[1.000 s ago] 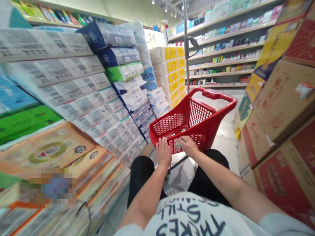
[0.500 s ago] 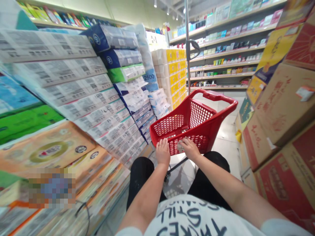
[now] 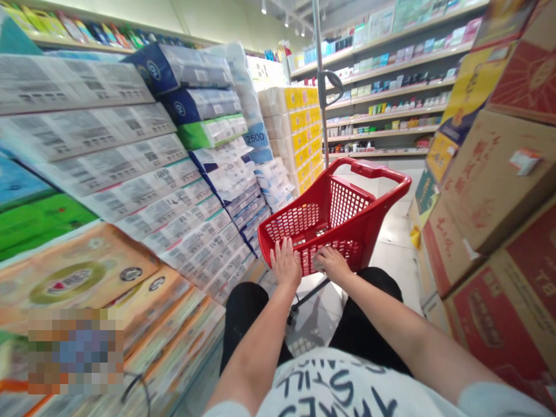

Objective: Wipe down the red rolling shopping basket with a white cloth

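Note:
A red plastic shopping basket (image 3: 382, 200) on wheels stands in the aisle right in front of me, and I see nothing inside it. My left hand (image 3: 285, 265) rests on its near rim with the fingers stretched flat and a little apart. My right hand (image 3: 333, 264) is beside it on the same rim, fingers bent over the edge. A small pale crumpled thing shows under those fingers; I cannot make out what it is. A metal pole (image 3: 320, 81) rises behind the basket.
Stacked tissue and paper packs (image 3: 130, 185) wall the aisle on the left. Cardboard cartons (image 3: 486, 191) are piled close on the right. Yellow packs (image 3: 304, 133) and stocked shelves (image 3: 382, 110) stand ahead, with pale tiled floor (image 3: 391, 255) past the basket.
The basket and both hands have slid slightly left in view. My left hand's fingers have straightened and spread on the rim. The right hand keeps its hold.

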{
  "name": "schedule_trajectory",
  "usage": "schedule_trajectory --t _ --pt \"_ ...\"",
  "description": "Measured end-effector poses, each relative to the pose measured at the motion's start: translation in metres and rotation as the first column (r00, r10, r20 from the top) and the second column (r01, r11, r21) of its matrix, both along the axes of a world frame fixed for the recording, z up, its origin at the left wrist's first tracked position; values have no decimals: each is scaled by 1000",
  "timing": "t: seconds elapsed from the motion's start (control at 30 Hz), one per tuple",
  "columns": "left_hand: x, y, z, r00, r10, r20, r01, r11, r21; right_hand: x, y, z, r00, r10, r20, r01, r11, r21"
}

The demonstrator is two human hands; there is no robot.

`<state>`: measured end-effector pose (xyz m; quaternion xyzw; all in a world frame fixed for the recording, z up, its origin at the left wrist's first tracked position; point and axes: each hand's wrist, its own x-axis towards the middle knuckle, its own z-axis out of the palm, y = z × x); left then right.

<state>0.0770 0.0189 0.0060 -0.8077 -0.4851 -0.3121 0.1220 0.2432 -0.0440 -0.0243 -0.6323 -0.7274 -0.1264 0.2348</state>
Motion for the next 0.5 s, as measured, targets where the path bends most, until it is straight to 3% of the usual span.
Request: schedule_trajectory --t 0.23,0.5 --pt "0 6 2 998 57 40 -54 997 -60 -1 0 -6 1000 13 -28 -10 995 99" --pt "-3 8 1 999 6 53 -3 999 -49 -7 1 -8 998 48 -40 -43 991 124"
